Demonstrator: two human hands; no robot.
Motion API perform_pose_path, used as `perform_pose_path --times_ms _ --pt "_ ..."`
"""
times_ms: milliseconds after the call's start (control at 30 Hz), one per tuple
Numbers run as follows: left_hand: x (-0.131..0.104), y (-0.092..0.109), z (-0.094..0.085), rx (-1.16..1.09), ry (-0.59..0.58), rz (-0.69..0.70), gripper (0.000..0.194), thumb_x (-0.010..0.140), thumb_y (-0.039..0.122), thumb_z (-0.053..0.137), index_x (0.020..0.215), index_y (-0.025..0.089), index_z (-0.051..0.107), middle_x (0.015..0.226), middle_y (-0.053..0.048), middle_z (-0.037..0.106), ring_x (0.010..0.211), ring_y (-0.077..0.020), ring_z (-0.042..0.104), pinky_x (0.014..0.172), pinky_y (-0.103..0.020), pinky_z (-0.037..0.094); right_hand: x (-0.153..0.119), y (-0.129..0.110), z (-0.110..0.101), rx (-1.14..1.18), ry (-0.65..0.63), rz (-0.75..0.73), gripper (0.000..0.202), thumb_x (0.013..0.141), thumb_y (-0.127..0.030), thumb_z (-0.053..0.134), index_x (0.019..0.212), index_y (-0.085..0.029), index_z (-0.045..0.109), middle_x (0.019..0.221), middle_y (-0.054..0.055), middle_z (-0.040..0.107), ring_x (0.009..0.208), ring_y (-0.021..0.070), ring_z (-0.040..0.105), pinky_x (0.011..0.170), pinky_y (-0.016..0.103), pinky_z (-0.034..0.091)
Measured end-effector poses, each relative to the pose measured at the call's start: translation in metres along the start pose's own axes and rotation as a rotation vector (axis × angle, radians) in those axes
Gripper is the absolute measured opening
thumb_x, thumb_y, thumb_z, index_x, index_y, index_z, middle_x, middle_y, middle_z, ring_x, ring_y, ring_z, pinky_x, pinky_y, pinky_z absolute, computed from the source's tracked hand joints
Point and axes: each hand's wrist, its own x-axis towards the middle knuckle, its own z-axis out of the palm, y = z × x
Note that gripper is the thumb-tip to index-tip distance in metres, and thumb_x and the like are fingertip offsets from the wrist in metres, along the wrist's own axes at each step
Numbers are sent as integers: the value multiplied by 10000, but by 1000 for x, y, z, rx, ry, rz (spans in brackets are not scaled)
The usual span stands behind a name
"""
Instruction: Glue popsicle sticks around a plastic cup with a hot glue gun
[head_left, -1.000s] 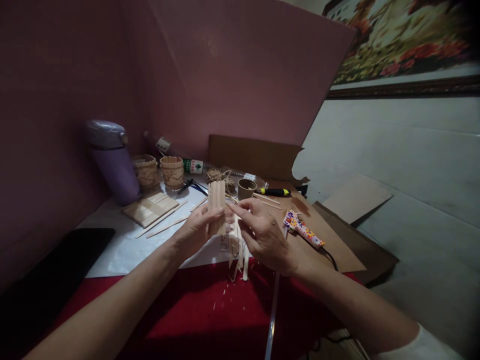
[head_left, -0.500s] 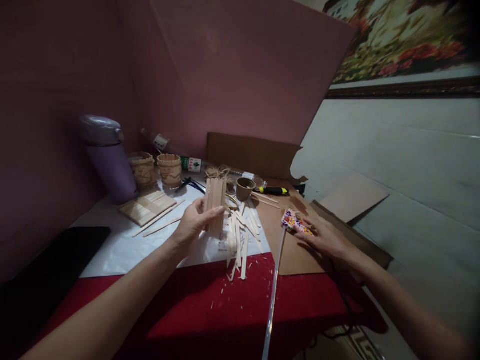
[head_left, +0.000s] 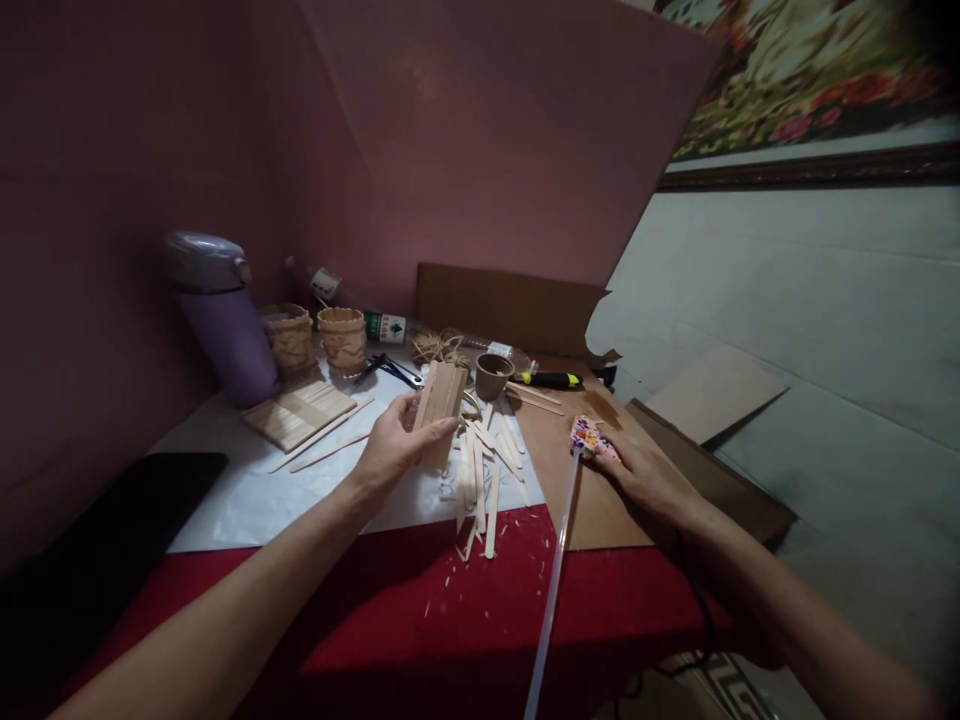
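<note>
My left hand (head_left: 397, 440) is closed around a small piece faced with upright craft sticks (head_left: 444, 395), tilted slightly to the right. Its thumb presses on the front, and the far side is hidden. My right hand (head_left: 645, 480) wraps the handle of a flower-patterned hot glue gun (head_left: 586, 436), low over the brown board. Out of the gun's back end, a long clear glue stick (head_left: 553, 585) runs down toward me. Between my hands lies a loose pile of craft sticks (head_left: 480, 470). A flat panel of craft sticks (head_left: 300, 412) rests to the left.
Two decorated wooden cups (head_left: 343, 342) and a purple tumbler (head_left: 225, 330) stand at back left. Behind the pile are a small brown pot (head_left: 494, 376), twine (head_left: 439, 348), plastic bottles and a black-yellow cutter (head_left: 553, 380). Wood scraps dot the red cloth (head_left: 360, 610).
My right hand has gone from fingers resting alongside the glue gun to wrapping its handle. The stick-faced piece in my left hand has tilted to the right.
</note>
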Motion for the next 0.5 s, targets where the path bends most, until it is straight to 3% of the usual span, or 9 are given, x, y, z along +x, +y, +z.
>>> perform_pose_path --times_ms 100,167,267,333,367,500 --pt "0 -1 -1 22 0 -13 541 609 357 855 1040 139 613 932 -90 692 858 -226 648 715 -300 506 1 -1 -5 162 -13 15 537 907 -492 425 1305 -163 571 1356 163 586 1265 346 532 1065 513 385" --pt "0 -2 -1 49 2 -15 560 620 389 846 1058 136 605 962 -92 685 863 -215 644 704 -290 508 1 -5 -11 327 -7 19 498 894 -526 464 1237 -202 621 1276 132 641 1208 324 573 1031 474 428" --pt "1 -3 -2 62 -10 -11 566 649 431 820 1080 138 600 975 -85 673 843 -194 639 653 -262 506 -3 -18 -24 627 -19 143 463 837 -574 564 1147 -243 659 922 98 695 831 249 667 678 340 546" --pt "1 -4 -2 45 -22 -17 551 668 443 804 1080 137 602 950 -77 667 796 -175 635 603 -242 500 -7 -29 -32 831 -74 258 475 812 -561 609 1166 -245 630 713 30 595 566 162 549 439 246 423" --pt "1 -4 -3 33 -30 -27 544 674 446 800 1076 136 602 932 -73 664 766 -168 632 578 -236 498 -10 -34 -36 931 -112 287 462 809 -542 620 1161 -244 616 682 4 547 527 134 487 401 220 366" --pt "1 -2 -2 -60 -89 -97 539 675 440 796 1074 141 591 871 -62 652 676 -169 625 519 -263 518 -18 -47 -45 1147 -178 335 317 785 -438 671 980 -202 589 712 -7 497 570 105 435 420 185 312"
